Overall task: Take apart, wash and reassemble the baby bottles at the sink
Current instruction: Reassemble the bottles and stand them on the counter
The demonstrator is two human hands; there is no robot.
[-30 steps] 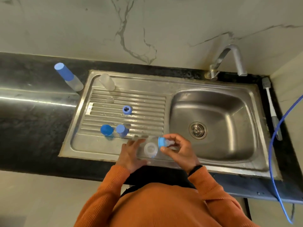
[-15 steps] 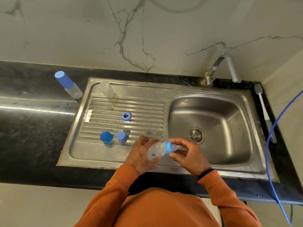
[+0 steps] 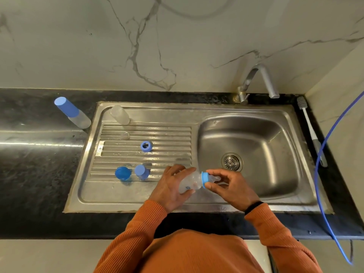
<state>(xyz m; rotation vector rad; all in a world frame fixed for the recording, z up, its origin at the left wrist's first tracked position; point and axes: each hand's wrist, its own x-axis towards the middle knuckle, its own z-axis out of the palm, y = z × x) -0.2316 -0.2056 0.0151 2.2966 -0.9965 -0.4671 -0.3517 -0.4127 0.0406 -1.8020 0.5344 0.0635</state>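
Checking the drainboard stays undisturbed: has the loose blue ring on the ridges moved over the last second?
No. The blue ring sits on the same drainboard ridges.

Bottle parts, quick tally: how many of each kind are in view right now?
Bottles with collar on: 2, one held, one on the counter
Bare bottle body: 1
Loose blue ring: 1
Blue caps: 2
Total: 6

The basin [image 3: 256,146] lay open under the tap [image 3: 262,79]. On the drainboard [image 3: 177,138], a ring [image 3: 146,146], cap [image 3: 123,173], and lid [image 3: 141,171] stood in the way left; its right ribs were bare.
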